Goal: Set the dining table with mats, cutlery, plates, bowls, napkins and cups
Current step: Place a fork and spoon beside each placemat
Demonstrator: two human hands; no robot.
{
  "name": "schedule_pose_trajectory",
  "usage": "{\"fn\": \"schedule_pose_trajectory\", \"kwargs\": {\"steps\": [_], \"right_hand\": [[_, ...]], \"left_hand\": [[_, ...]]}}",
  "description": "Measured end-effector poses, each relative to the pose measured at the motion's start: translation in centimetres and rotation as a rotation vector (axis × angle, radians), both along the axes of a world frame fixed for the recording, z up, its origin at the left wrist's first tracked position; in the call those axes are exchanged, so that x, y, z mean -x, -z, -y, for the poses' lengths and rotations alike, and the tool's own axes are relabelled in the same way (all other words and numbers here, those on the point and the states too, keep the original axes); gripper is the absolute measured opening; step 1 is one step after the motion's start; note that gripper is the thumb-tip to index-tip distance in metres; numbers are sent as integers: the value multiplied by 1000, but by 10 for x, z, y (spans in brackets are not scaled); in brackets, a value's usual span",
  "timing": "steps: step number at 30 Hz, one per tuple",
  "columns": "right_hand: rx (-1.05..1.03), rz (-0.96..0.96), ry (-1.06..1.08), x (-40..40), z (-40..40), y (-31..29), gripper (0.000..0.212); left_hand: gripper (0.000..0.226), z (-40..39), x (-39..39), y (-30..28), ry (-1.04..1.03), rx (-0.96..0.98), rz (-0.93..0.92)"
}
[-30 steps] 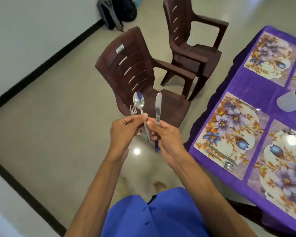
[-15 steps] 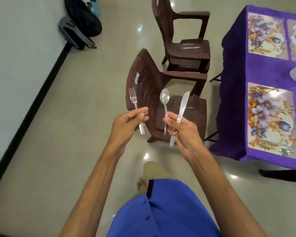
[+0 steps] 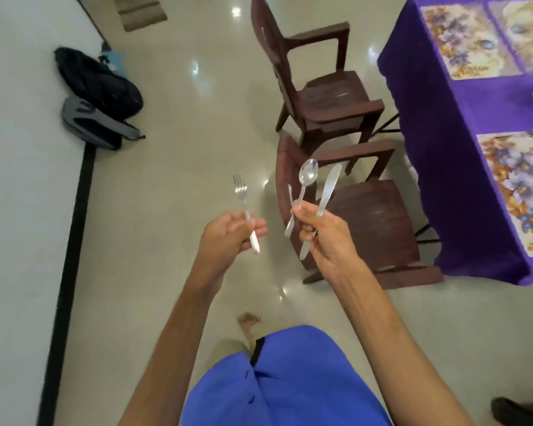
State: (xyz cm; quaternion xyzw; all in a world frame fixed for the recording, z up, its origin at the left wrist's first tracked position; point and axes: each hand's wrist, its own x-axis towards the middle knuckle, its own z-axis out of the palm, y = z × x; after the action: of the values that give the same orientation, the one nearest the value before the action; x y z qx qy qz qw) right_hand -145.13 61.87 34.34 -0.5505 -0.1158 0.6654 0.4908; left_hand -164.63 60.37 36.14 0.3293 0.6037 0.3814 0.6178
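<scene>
My left hand (image 3: 228, 233) pinches a steel fork (image 3: 242, 193) by its handle, tines up, over the floor. My right hand (image 3: 323, 233) grips a steel spoon (image 3: 306, 178) and a table knife (image 3: 328, 189) side by side, both pointing up. The hands are apart, in front of the near brown chair (image 3: 379, 222). The dining table (image 3: 437, 118) with its purple cloth stands at the right. Two floral mats lie on it, a near mat (image 3: 517, 186) and a far mat (image 3: 462, 38).
A second brown plastic chair (image 3: 317, 87) stands beyond the near one, both beside the table's left edge. A black and grey backpack (image 3: 96, 96) lies on the floor by the white wall at left. A dark shoe (image 3: 520, 412) shows at the lower right.
The view has swung left, so the table has slid to the right edge. My hands have moved apart: the fork went with the left hand, the spoon and knife stayed in the right.
</scene>
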Motion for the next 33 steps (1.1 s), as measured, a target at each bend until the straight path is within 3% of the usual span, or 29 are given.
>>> {"fn": "schedule_pose_trajectory", "kwargs": {"steps": [11,20,28,33], "right_hand": [[20,64,448,65,-126,5,23],[76,83,760,121,-217,-3,19],[117,93,967,95,-300,8,22],[95,69,1014,50,-375,12,31]], "left_hand": [[23,-203,72,0,365,2,-137],[29,-378,99,19,719,6,-13],[29,-504,32,32,884,40,17],[26,-585,-19,33,881,35,40]]}}
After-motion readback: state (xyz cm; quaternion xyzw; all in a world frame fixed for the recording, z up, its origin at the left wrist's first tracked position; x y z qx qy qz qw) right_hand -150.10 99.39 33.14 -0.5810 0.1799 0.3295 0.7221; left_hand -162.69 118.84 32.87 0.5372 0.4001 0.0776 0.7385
